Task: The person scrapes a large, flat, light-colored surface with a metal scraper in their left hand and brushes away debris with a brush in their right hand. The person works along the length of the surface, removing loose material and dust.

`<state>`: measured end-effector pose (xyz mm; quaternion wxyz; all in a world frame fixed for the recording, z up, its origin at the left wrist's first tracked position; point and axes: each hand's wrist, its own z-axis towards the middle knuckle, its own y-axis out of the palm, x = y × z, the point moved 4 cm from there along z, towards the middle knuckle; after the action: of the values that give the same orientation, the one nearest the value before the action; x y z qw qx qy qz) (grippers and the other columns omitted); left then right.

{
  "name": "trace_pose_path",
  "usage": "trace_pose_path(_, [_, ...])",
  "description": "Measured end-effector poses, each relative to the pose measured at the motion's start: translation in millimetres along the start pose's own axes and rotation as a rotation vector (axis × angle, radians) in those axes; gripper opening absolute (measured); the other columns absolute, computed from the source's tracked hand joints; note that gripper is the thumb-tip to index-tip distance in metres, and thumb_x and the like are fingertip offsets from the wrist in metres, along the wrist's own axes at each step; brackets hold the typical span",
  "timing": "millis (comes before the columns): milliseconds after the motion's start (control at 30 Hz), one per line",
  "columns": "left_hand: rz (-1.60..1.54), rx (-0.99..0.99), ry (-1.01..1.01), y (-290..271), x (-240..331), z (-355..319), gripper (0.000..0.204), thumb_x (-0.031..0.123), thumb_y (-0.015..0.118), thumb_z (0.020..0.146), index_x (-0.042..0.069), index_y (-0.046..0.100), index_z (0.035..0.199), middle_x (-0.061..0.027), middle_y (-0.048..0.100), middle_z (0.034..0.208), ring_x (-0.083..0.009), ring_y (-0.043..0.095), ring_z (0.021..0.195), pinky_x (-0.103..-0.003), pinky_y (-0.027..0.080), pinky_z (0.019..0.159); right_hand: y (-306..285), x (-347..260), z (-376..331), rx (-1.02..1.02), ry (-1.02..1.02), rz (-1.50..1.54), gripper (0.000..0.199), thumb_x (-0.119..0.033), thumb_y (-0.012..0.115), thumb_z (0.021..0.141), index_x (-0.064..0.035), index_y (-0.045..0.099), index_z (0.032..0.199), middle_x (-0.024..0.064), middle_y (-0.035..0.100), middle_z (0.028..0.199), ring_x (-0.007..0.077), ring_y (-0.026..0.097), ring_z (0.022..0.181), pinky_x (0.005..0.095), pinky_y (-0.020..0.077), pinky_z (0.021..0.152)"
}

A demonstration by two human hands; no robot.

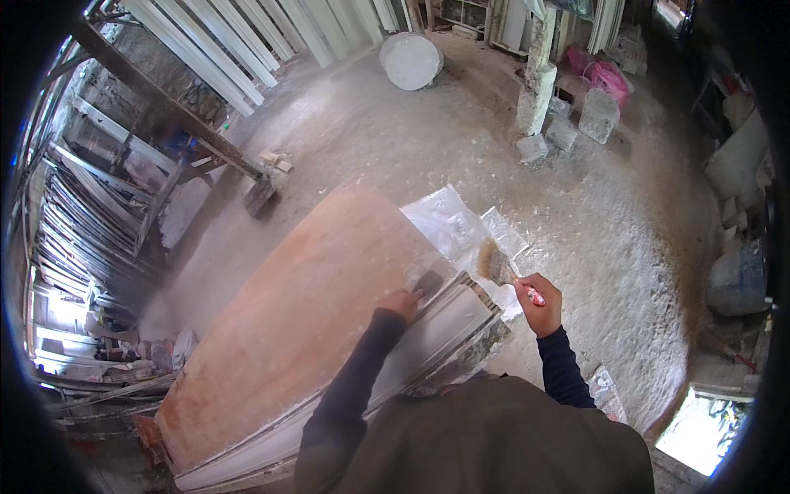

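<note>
Dusty grey floor [337, 123] spreads through the workshop in the head view, with long white strips [222, 45] leaning along the upper left and a round white drum [411, 62] standing near the top middle. To the upper right, a pale post [536, 90] rises beside rough blocks [599, 115] and a pink bag [609, 81]. At the left, a bundle of curved strips [78, 222] lies beyond a dark wooden beam [156, 99].

Nearer the person, a reddish-brown board [304, 280] slants across the middle, and a long white moulding [411, 350] lies along its near edge, its ridged end pointing to the upper right. The left hand [400, 305] is curled closed on a small dark block [429, 284], at the border of board and moulding; its far fingers are hidden. The right hand [541, 305] is closed around the red-and-white handle of a brush [496, 263], held just beyond the moulding's end with its tan bristles pointing left. Behind the brush, crumpled clear plastic [444, 216] lies on the floor.
</note>
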<state>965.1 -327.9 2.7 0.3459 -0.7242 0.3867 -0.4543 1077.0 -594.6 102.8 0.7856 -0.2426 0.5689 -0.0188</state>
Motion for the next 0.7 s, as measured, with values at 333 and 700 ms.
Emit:
trace_pose_path(333, [0.117,-0.044,-0.003,-20,-10,0,0.027,0.024,0.038,0.089,0.016,0.058,0.105,-0.0185,0.059,0.083,-0.0326,0.059,0.079,-0.043,0.047,0.069,13,-9,11,-0.007,-0.112,0.021,0.006,-0.004,0.062,0.076,-0.0001,0.057,0.078,0.0077,0.057,0.068,0.0138,0.056,0.063,0.0244,0.0438,0.060])
trace_pose_path(700, [0.154,-0.010,0.075,-31,50,32,0.028,0.017,0.038,0.086,0.015,0.059,0.104,-0.0160,0.059,0.094,-0.0313,0.059,0.087,-0.042,0.047,0.074,-3,-7,1,0.011,-0.047,-0.010,0.007,-0.005,0.063,0.075,-0.0013,0.058,0.079,0.0097,0.057,0.071,0.0196,0.058,0.064,0.0265,0.0445,0.059])
